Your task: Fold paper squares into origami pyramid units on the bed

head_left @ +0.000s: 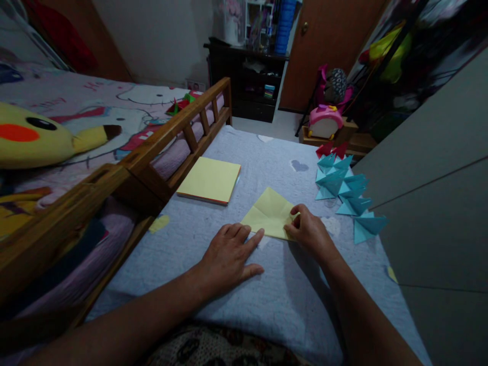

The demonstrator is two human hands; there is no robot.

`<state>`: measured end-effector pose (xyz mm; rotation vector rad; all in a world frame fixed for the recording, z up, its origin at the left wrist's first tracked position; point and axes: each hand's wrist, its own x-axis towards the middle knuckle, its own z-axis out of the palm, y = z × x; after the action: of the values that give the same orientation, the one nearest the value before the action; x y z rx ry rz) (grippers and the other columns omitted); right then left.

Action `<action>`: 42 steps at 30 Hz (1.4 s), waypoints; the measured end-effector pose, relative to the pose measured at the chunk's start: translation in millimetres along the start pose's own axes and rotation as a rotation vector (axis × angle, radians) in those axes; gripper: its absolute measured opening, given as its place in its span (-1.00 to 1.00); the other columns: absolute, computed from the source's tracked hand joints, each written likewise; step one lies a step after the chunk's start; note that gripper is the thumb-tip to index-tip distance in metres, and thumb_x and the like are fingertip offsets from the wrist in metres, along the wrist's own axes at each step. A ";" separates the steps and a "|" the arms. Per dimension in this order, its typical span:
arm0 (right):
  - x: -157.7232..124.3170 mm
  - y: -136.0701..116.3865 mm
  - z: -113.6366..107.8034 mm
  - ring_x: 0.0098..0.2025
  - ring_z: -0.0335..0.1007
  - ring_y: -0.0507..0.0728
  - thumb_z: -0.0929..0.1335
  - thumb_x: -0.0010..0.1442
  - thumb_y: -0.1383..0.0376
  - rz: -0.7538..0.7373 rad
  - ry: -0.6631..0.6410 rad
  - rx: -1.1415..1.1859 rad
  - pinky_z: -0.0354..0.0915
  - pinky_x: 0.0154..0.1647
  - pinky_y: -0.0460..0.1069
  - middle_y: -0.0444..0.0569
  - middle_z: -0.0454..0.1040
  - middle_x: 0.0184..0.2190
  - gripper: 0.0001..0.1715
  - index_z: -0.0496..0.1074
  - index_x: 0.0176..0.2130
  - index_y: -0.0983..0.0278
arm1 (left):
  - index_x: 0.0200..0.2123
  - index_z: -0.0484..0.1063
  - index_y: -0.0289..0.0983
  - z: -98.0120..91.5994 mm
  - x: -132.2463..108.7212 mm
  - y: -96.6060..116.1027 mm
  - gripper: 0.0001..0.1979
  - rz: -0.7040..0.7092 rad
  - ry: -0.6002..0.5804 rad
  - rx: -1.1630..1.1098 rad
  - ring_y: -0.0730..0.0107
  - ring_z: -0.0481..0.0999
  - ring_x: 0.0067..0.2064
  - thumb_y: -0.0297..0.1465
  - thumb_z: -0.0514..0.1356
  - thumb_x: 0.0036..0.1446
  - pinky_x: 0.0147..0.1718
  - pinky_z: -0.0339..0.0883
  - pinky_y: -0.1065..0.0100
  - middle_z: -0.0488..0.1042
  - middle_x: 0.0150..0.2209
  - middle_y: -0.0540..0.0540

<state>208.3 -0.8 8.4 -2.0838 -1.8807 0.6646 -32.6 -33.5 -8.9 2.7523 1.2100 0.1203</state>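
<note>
A yellow sheet of origami paper (270, 212), folded into a triangle with crease lines across it, lies on the pale blue cloth in front of me. My left hand (232, 256) rests flat with fingers spread, its fingertips on the paper's near left edge. At the right corner, my right hand (308, 229) pinches the paper between thumb and fingers. Behind and to the left sits a neat stack of square paper (209, 180), yellow on top.
Several folded blue paper pieces (354, 193) and red ones (331, 149) stand along the right side, near a pale panel (438, 203). A wooden rail (160, 142) borders the left, with a yellow plush toy (34, 137) on the bed beyond.
</note>
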 end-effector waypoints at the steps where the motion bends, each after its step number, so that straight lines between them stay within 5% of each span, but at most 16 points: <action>1: -0.2 -0.4 -0.2 -0.43 0.37 0.07 0.35 0.10 0.38 0.000 -0.003 -0.001 0.05 -0.41 -0.08 -0.13 0.50 -0.43 -0.66 0.30 -0.08 0.26 | 0.35 0.10 -0.15 0.1 0.1 0.4 -0.26 0.000 0.004 0.006 0.05 0.24 0.12 0.06 0.17 0.24 0.15 0.12 0.08 0.35 0.13 -0.18; 9: -2.3 3.1 5.1 -0.41 0.33 0.08 0.33 0.13 0.35 -0.015 0.039 -0.055 0.03 -0.40 -0.06 -0.13 0.45 -0.41 -0.65 0.25 -0.06 0.27 | 0.34 0.14 -0.15 -1.6 -0.3 1.4 -0.27 0.001 0.001 0.020 0.05 0.25 0.11 0.05 0.19 0.23 0.15 0.13 0.08 0.36 0.12 -0.17; 13: -7.4 0.4 6.5 -0.23 0.33 0.13 0.32 0.15 0.39 -0.155 0.124 -0.164 0.12 -0.26 -0.04 0.00 0.43 -0.24 -0.80 0.33 -0.16 0.27 | 0.33 0.16 -0.12 -1.2 0.2 1.1 -0.30 0.000 0.016 0.020 0.04 0.26 0.10 0.05 0.19 0.23 0.14 0.15 0.08 0.37 0.11 -0.17; 15: -10.7 -5.5 5.5 -0.19 0.32 0.14 0.28 0.21 0.42 -0.249 0.078 -0.230 0.13 -0.22 -0.03 0.01 0.43 -0.24 -0.91 0.37 -0.27 0.26 | 0.32 0.17 -0.11 -1.2 0.1 1.5 -0.31 -0.003 0.017 0.020 0.05 0.26 0.10 0.05 0.18 0.23 0.14 0.15 0.08 0.37 0.11 -0.17; 18: -16.7 -16.8 1.6 -0.22 0.33 0.12 0.23 0.32 0.42 -0.333 -0.046 -0.328 0.13 -0.23 -0.03 0.01 0.45 -0.27 -0.76 0.43 -0.32 0.27 | 0.32 0.18 -0.11 -1.2 -0.1 2.4 -0.31 -0.010 0.003 0.016 0.05 0.27 0.11 0.05 0.19 0.23 0.15 0.14 0.07 0.37 0.12 -0.17; 22: -30.6 -28.5 -3.1 -0.18 0.37 0.16 0.23 0.31 0.47 -0.359 -0.135 -0.476 0.16 -0.18 0.02 0.06 0.49 -0.18 -0.65 0.48 -0.02 0.24 | 0.33 0.16 -0.14 -0.5 -0.2 2.6 -0.29 -0.009 -0.001 -0.002 0.02 0.28 0.13 0.04 0.19 0.24 0.15 0.15 0.04 0.36 0.13 -0.19; 26: -48.2 -33.6 3.5 -0.17 0.35 0.22 0.23 0.29 0.46 -0.407 -0.126 -0.597 0.18 -0.17 0.07 0.12 0.47 -0.12 -0.33 0.21 0.32 0.09 | 0.31 0.16 -0.22 0.3 -1.3 1.6 -0.31 -0.003 0.024 -0.021 0.05 0.30 0.15 0.01 0.18 0.26 0.17 0.16 0.07 0.38 0.14 -0.20; 33: -61.9 -44.6 24.6 -0.20 0.34 0.30 0.28 0.27 0.39 -0.400 -0.046 -0.720 0.14 -0.22 0.13 0.20 0.44 -0.17 -0.25 0.13 0.36 -0.03 | 0.24 0.20 -0.29 -1.9 -4.8 0.4 -0.38 -0.007 0.042 -0.020 0.05 0.33 0.17 -0.06 0.19 0.28 0.16 0.20 0.07 0.40 0.16 -0.22; 42: -65.7 -43.1 31.2 -0.11 0.34 0.36 0.27 0.26 0.37 -0.375 0.009 -0.702 0.19 -0.13 0.18 0.29 0.42 0.00 -0.26 0.15 0.37 0.07 | 0.29 0.16 -0.20 -3.3 -5.8 1.1 -0.39 -0.011 0.034 -0.011 0.07 0.30 0.15 -0.08 0.19 0.29 0.13 0.18 0.07 0.38 0.16 -0.18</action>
<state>151.6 -63.4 12.8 -1.9477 -2.6689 -0.1231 -36.1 -38.2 -5.6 2.7439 1.2292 0.1723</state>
